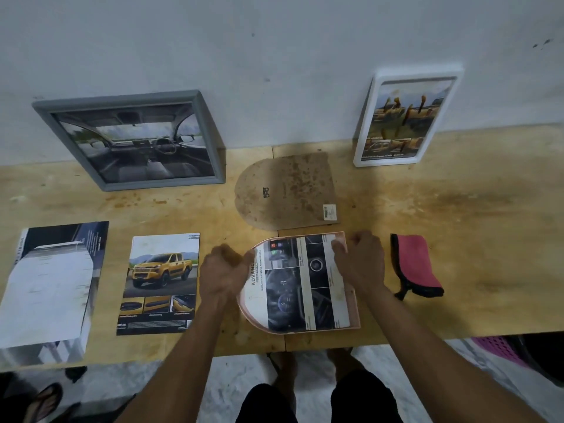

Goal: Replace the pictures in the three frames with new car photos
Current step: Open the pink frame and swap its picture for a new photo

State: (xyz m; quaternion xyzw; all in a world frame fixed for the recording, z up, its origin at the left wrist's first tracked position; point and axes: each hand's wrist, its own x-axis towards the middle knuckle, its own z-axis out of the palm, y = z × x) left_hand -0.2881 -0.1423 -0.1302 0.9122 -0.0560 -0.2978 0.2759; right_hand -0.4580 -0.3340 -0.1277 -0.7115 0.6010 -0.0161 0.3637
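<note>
pressing a cut car photo [300,282] into a pink arch-shaped frame [355,312] lying flat at the plywood table's [457,239] near edge, a person works with both hands. head view: the left hand [224,274], fingers curled, pinches the rounded left end; the right hand [360,264], also curled, holds down the straight right end. the frame's long axis runs left to right between them, each hand equally near. its brown backing board [287,190] lies just beyond, likely next to go on. readable print: "advanc" on the photo, "toyota" on the yellow pickup brochure page [160,283]. grey frame [134,138] and white frame [407,119] lean against the wall.
</note>
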